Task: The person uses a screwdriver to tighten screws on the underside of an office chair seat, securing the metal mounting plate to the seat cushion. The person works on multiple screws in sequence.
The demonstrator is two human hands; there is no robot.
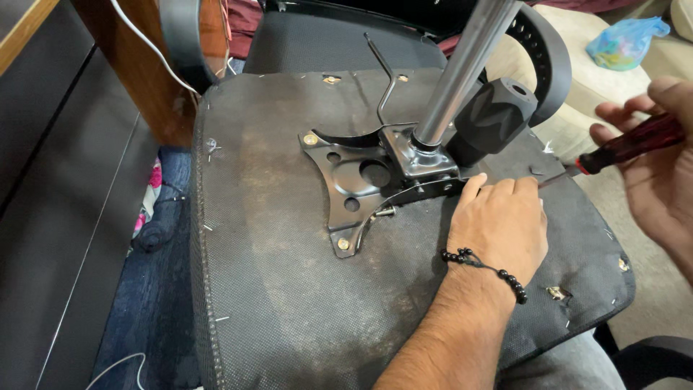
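Left hand (502, 227): flat on seat underside (289, 289), beside mounting plate (361, 184). Right hand (660, 166): grips screwdriver (621, 148), shaft pointing left toward plate.

- The mounting plate (361, 184) lies on the upturned seat (289, 289).
- The left hand (502, 224) rests right of the plate.
- The screwdriver (621, 148), in the right hand (664, 159), lies further right.

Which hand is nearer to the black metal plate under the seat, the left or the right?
Left. The left hand rests on the seat against the black metal plate; the right hand is off to the side, holding a screwdriver.
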